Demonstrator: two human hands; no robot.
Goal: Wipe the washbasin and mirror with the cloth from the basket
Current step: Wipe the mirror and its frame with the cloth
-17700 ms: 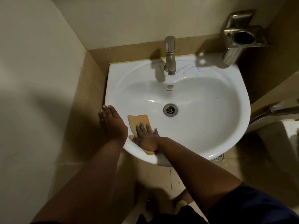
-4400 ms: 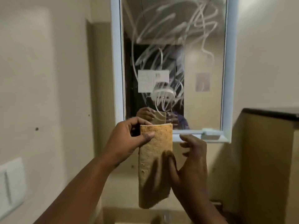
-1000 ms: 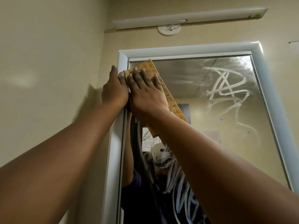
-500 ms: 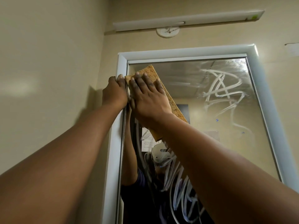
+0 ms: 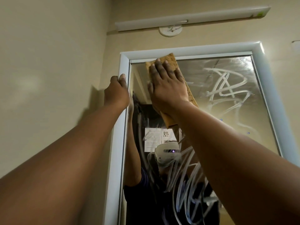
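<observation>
The mirror [image 5: 227, 127] in its white frame fills the right of the head view, with white smear streaks at its upper right and lower middle. A tan cloth [image 5: 172, 64] lies flat against the glass near the top left corner. My right hand [image 5: 167, 85] presses it there with the palm, fingers spread toward the top frame. Only the cloth's top edge, right edge and lower corner show past the hand. My left hand [image 5: 116, 91] grips the left side of the mirror frame [image 5: 121, 127]. The washbasin is out of view.
A long white light fitting [image 5: 191, 17] and a round ceiling-rose cap [image 5: 170, 30] sit on the wall above the mirror. A beige wall runs close along the left. The mirror reflects a person with a white headset and a paper notice behind.
My right hand has slid the cloth rightward along the top of the mirror, away from the left frame. My left hand has stayed on the frame's left side.
</observation>
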